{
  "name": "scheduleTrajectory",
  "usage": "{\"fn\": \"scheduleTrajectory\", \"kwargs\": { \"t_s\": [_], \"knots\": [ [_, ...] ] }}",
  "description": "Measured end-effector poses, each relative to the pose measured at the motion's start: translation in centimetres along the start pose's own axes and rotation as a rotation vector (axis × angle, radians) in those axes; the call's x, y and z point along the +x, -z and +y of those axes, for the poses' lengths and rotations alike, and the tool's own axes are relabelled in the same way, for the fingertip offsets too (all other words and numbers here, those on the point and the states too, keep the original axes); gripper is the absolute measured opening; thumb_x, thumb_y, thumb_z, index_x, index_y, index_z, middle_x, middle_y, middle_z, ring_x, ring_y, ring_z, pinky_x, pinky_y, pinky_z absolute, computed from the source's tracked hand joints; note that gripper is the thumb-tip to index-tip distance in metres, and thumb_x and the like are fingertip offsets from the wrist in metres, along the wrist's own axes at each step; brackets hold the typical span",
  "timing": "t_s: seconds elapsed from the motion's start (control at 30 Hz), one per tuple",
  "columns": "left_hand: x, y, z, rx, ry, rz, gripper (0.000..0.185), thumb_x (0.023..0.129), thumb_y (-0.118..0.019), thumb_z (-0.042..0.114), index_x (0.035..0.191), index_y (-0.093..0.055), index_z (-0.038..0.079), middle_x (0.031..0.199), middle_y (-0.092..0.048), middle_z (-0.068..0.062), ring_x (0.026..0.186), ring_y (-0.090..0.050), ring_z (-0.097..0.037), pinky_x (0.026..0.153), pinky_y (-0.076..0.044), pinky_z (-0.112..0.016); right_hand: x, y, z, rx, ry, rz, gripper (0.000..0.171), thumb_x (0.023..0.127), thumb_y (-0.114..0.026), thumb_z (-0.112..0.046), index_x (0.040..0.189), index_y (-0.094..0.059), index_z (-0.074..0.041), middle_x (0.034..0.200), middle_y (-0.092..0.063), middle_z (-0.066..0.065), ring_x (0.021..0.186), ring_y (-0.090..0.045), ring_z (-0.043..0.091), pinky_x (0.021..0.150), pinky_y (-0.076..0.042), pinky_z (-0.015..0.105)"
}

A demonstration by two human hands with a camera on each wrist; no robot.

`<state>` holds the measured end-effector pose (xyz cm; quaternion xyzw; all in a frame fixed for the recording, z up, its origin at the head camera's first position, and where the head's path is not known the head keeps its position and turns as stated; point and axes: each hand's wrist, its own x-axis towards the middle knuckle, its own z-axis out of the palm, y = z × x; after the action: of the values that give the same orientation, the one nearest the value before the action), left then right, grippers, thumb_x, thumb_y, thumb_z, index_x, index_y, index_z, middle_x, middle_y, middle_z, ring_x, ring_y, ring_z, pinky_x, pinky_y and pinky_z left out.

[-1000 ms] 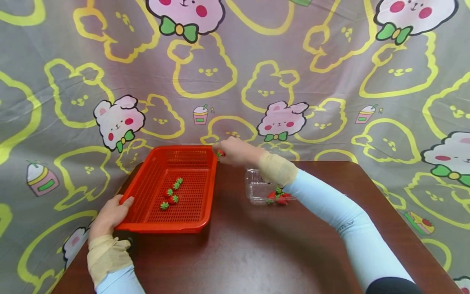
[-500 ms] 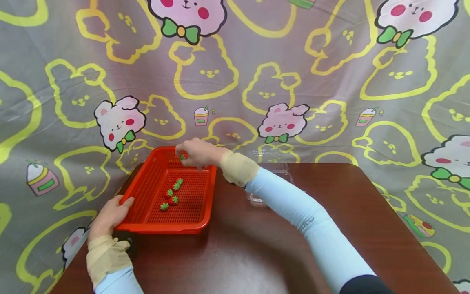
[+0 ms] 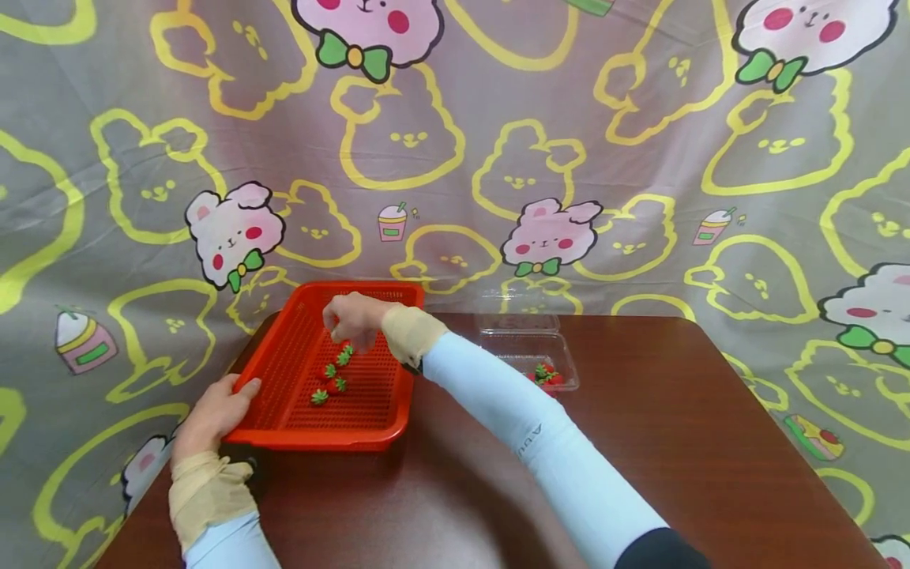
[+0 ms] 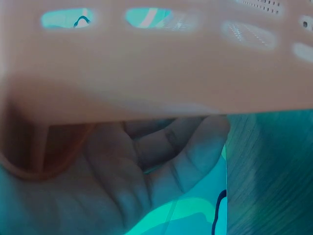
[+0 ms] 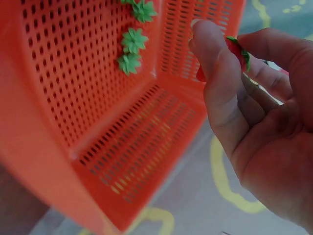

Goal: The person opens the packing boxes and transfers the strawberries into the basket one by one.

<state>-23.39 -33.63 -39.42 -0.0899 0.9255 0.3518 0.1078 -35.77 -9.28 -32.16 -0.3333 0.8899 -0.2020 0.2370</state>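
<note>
A red plastic basket (image 3: 320, 438) with slotted walls stands at the table's left. My left hand (image 3: 215, 412) grips its near-left rim, thumb on top; in the left wrist view the fingers (image 4: 195, 147) curl beneath the edge. My right hand (image 3: 355, 318) is over the far part of the basket, above its floor. It pinches a small strawberry (image 5: 235, 53) with green leaves between thumb and fingers, hidden by the hand in the head view. Several strawberries (image 3: 336, 385) lie in a loose row on the basket floor, leaves showing.
Right of the basket, behind my right forearm, a clear plastic box (image 3: 569, 348) with its lid raised holds several strawberries (image 3: 546, 374). The brown table (image 3: 675, 442) ends at a patterned curtain (image 3: 441, 142) behind.
My right hand has moved left from the basket's right rim with the strawberry, then a little nearer over the basket. The clear box shows more now. The left hand has stayed put.
</note>
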Motion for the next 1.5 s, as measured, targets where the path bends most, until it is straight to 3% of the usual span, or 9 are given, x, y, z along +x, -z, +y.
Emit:
{"fn": "scheduleTrajectory", "kwargs": {
  "t_s": [0.37,0.6,0.73,0.87,1.13,1.4,1.5],
  "knots": [
    [0.7,-0.5,0.1,-0.01,-0.018,-0.014,0.062,0.105,-0.033,0.04,0.14,-0.031,-0.011,0.127,-0.048,-0.034,0.108,-0.052,-0.043,0.088,-0.044,-0.053,2.0,-2.6,0.6,0.151,-0.187,-0.079,0.005,0.098,-0.059,-0.017,0.095,-0.058,-0.012,0.105,-0.068,0.016,0.076,-0.071,0.028,0.069,-0.058,0.036],
    [0.4,-0.1,-0.4,-0.019,-0.002,0.002,0.061,0.105,-0.033,0.04,0.138,-0.033,-0.011,0.122,-0.051,-0.032,0.103,-0.054,-0.039,0.083,-0.045,-0.048,3.6,-4.1,0.8,0.137,-0.202,-0.133,0.019,0.096,-0.06,-0.011,0.078,-0.055,-0.009,0.083,-0.07,0.019,0.066,-0.07,0.028,0.054,-0.053,0.031],
    [0.2,-0.1,-0.5,-0.026,0.018,-0.005,0.062,0.105,-0.035,0.041,0.138,-0.033,-0.011,0.121,-0.051,-0.032,0.102,-0.055,-0.039,0.082,-0.045,-0.047,4.6,-4.8,1.0,0.052,-0.211,-0.172,0.016,0.097,-0.057,-0.011,0.081,-0.058,-0.008,0.082,-0.073,0.019,0.072,-0.073,0.029,0.05,-0.052,0.028],
    [0.2,-0.2,-0.5,-0.021,0.026,-0.002,0.062,0.105,-0.034,0.042,0.138,-0.033,-0.01,0.121,-0.052,-0.031,0.101,-0.055,-0.038,0.081,-0.045,-0.045,5.0,-5.3,0.9,0.002,-0.227,-0.151,0.013,0.097,-0.057,-0.012,0.087,-0.062,-0.006,0.09,-0.074,0.021,0.08,-0.074,0.03,0.049,-0.052,0.027],
    [0.2,-0.4,0.0,-0.02,-0.003,0.007,0.061,0.105,-0.034,0.042,0.137,-0.035,-0.01,0.12,-0.052,-0.031,0.101,-0.055,-0.038,0.082,-0.044,-0.045,4.9,-5.8,1.1,0.035,-0.264,-0.08,0.012,0.098,-0.055,-0.012,0.088,-0.061,-0.009,0.086,-0.074,0.018,0.08,-0.074,0.029,0.047,-0.051,0.028],
    [0.2,-0.2,0.0,-0.035,0.014,0.009,0.061,0.104,-0.035,0.042,0.138,-0.035,-0.009,0.121,-0.051,-0.03,0.101,-0.054,-0.037,0.082,-0.044,-0.045,5.4,-5.3,1.1,-0.038,-0.204,-0.116,0.014,0.098,-0.055,-0.014,0.089,-0.064,-0.008,0.09,-0.073,0.015,0.079,-0.074,0.029,0.054,-0.055,0.028],
    [0.2,-0.2,0.0,-0.035,0.015,0.004,0.061,0.105,-0.035,0.041,0.138,-0.034,-0.01,0.122,-0.051,-0.031,0.102,-0.054,-0.038,0.083,-0.044,-0.046,5.4,-4.8,0.9,-0.07,-0.2,-0.115,0.016,0.098,-0.053,-0.013,0.092,-0.066,-0.005,0.086,-0.073,0.015,0.07,-0.073,0.027,0.051,-0.053,0.028]
  ]
}}
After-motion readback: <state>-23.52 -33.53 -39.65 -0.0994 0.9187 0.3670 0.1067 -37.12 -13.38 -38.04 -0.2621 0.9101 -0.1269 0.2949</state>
